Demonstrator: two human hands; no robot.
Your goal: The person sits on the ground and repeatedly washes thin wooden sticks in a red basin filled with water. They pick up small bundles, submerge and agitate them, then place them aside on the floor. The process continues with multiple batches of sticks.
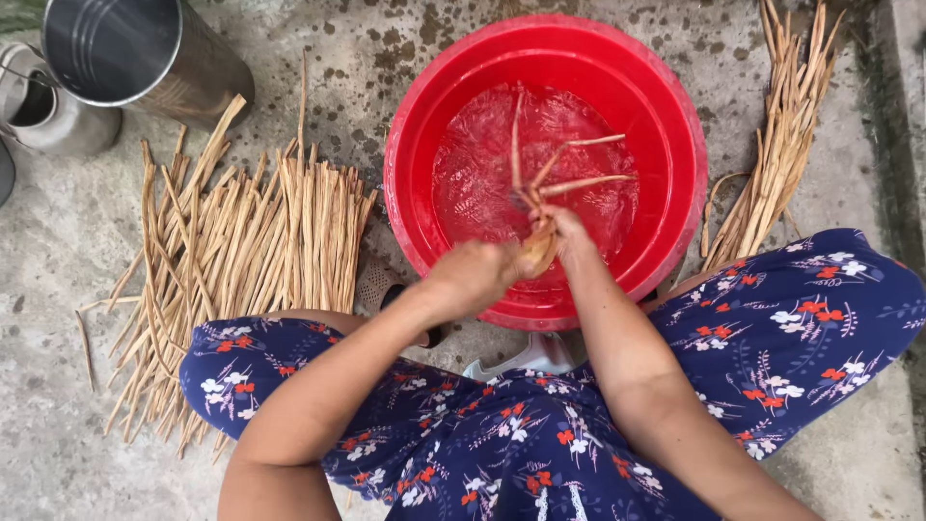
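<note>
Water fills the red basin [675,116], which sits on the concrete floor [58,251] at the far middle of the scene, just beyond the person's knees. Both hands meet over the near edge of the water. The left hand [479,273] is clenched around the near ends of a small bunch of stalks [569,164], and the right hand [562,230] is closed on the same bunch just beside it, the 2 hands touching. From the grip the stalks fan out over the water, 1 pointing far and about 2 splaying to the right; they look reddish through the wet, and their lower parts are hidden by the fingers.

Left of the basin lies a big heap of dry tan stalks [241,251], spread loosely on the floor and reaching near to the person's left knee. A smaller bundle of stalks [781,145] lies to the right of the basin, running from near to far. At the far left stands a tall steel container [135,53], tilted in the view, with a smaller metal pot [48,116] just beside it on its left. The person wears dark blue clothing with a flower print [791,328], and a pale sandal [531,357] shows between the knees under the basin's near rim.
</note>
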